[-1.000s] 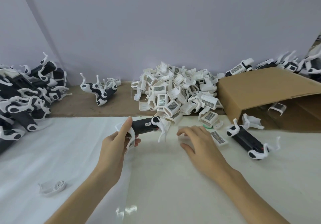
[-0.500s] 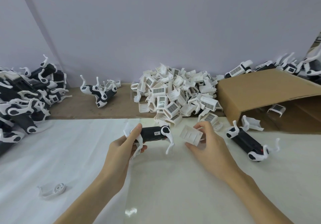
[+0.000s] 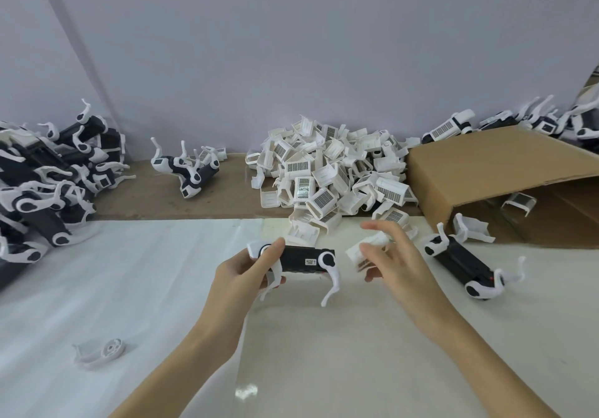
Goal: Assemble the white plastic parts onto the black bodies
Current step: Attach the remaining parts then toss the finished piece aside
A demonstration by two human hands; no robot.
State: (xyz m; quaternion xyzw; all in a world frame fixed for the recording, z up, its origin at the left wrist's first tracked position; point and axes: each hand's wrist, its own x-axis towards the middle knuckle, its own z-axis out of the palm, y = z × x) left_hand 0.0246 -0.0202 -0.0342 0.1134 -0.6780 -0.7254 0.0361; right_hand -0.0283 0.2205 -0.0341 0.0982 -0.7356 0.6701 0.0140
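My left hand (image 3: 246, 271) grips the left end of a black body (image 3: 303, 260) with white legs, held level above the white sheet. Just right of it, my right hand (image 3: 393, 263) pinches a white plastic part (image 3: 364, 250) between thumb and fingers, a short gap from the body's right end. A heap of loose white parts (image 3: 327, 177) with barcode labels lies behind both hands. Another black body (image 3: 463, 263) with white legs lies on the table to the right.
A pile of black-and-white bodies (image 3: 42, 187) fills the far left, and a few more (image 3: 191, 171) sit on the brown strip. A tipped cardboard box (image 3: 505, 174) stands at the right. A lone white piece (image 3: 100, 351) lies near left.
My right hand picked a white part off the table and brought it up beside the black body. My left hand shifted the body slightly right and closer to me.
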